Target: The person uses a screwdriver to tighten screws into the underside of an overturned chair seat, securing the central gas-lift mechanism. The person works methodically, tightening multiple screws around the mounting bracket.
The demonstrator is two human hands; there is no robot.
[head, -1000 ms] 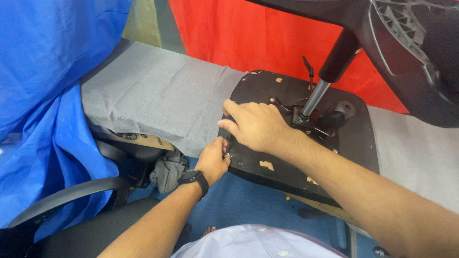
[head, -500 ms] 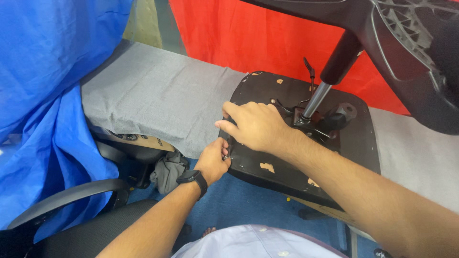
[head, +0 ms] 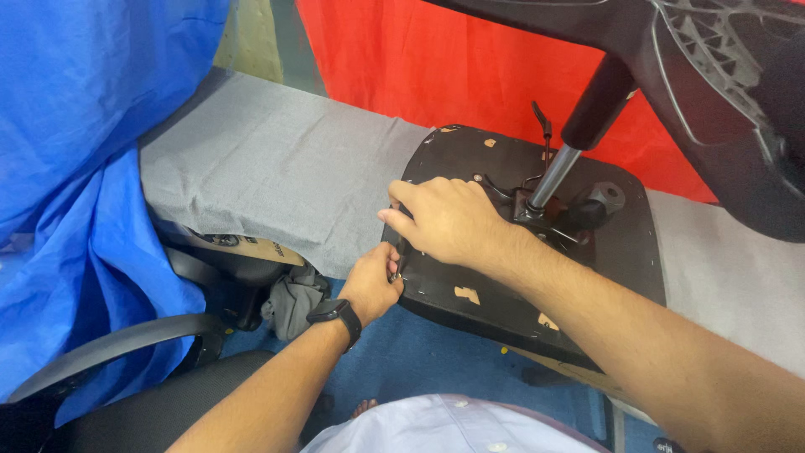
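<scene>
Left hand [head: 371,283]: closed, pinching something small at the upturned seat's near-left edge; what it is stays too tiny to tell.
Right hand [head: 447,221]: spread flat, pressing the seat steady.
Seat underside [head: 625,252]: black, overhanging the grey table's [head: 268,176] front edge.
Advice: keep that bracing pressure on.

The curled fingers [head: 392,273] of the left hand [head: 371,285] hide whatever small thing they pinch at the edge of the upturned black chair seat [head: 495,294]. The right hand [head: 449,220] covers part of that seat's underside. The black plastic chair base [head: 713,92] runs off the top and right edges.
</scene>
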